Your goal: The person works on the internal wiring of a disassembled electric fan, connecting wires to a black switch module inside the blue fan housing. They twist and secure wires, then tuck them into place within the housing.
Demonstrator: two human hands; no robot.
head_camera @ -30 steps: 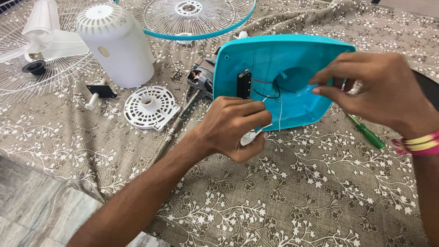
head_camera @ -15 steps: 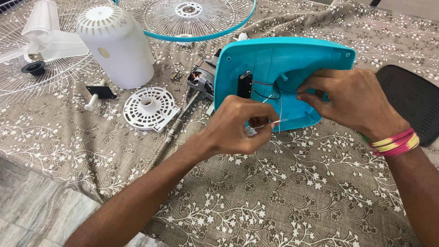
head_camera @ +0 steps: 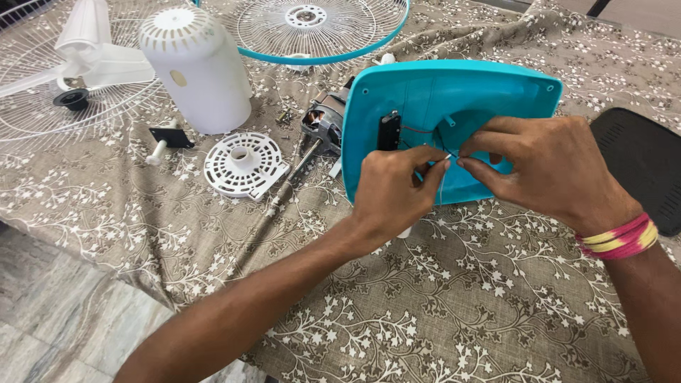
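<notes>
A teal plastic fan base cover (head_camera: pixel 454 92) stands tilted on the cloth, its hollow inside facing me, with a black switch block (head_camera: pixel 388 132) and thin wires inside. My left hand (head_camera: pixel 394 195) pinches a thin wire (head_camera: pixel 441 186) at the cover's lower middle. My right hand (head_camera: pixel 546 167), with coloured thread bands at the wrist, pinches the same wire end fingertip to fingertip with the left. The fan motor (head_camera: pixel 323 128) with its shaft lies just left of the cover.
A white motor housing (head_camera: pixel 195 67) stands at the back left, a round white vented disc (head_camera: pixel 241 164) in front of it. White fan blades on a wire grille (head_camera: pixel 42 85) lie far left, a teal-rimmed grille (head_camera: pixel 312 28) behind. A black pad (head_camera: pixel 642 167) lies right. Table edge and floor (head_camera: pixel 64 319) lower left.
Both hands rose and met in front of the cover's inside. The left hand lifted from the cover's lower edge; the right moved left, and both now pinch the wire.
</notes>
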